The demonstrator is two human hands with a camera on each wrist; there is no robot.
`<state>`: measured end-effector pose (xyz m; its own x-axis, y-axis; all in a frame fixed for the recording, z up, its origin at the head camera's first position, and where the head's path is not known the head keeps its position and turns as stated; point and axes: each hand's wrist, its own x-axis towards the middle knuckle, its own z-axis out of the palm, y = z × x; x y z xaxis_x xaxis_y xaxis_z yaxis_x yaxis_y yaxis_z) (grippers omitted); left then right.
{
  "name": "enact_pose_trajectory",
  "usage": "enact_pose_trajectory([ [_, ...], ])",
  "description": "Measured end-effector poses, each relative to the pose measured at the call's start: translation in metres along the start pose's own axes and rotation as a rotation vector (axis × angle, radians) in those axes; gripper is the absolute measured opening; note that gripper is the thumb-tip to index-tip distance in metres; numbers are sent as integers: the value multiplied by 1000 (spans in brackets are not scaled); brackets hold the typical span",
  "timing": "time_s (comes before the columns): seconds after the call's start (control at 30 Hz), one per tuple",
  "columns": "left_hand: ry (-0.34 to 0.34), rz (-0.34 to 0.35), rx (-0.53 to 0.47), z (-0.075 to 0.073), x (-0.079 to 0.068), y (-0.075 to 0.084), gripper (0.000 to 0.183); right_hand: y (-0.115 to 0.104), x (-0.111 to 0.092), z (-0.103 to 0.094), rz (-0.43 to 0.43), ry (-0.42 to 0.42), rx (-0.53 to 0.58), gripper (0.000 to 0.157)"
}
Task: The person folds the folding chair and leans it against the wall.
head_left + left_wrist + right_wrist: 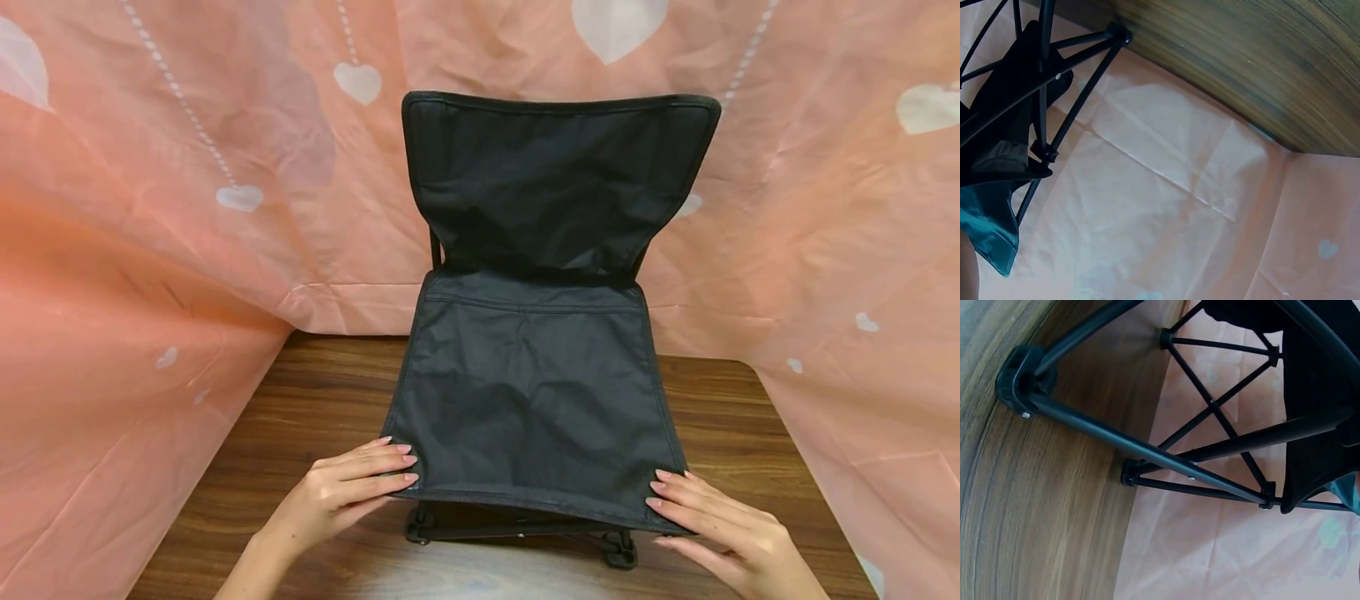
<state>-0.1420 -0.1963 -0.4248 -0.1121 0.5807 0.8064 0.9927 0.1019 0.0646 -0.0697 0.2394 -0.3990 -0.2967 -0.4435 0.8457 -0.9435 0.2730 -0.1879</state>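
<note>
A black folding chair (525,400) stands unfolded, its fabric backrest (555,183) upright behind the seat. My left hand (337,492) holds the front left corner of the seat, fingers laid over the fabric. At the front right corner, my right hand (727,525) has its fingers on top and its thumb below the edge. Under the seat, the right wrist view shows crossed black tubes and a plastic foot (1019,381) on the wood. In the left wrist view, another foot joint (1118,34) appears beside the dark underside of the fabric; little of either hand shows in the wrist views.
The chair stands on a brown wood-grain surface (330,392). Pink cloth (315,167) with white hearts hangs behind it and along both sides, close around the surface's edges.
</note>
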Motion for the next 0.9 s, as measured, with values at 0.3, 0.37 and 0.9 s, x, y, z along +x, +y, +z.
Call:
enact_pose_trajectory([
  [0.3,38,75,127,-1,9,4,20,1,2,1,-83,10,-37,30],
  [0.37,47,87,154,-1,12,7,21,2,-1,1,-101,23,-45,30],
  [0.9,48,116,247,-1,26,11,23,4,-8,8,-117,169,62,31],
])
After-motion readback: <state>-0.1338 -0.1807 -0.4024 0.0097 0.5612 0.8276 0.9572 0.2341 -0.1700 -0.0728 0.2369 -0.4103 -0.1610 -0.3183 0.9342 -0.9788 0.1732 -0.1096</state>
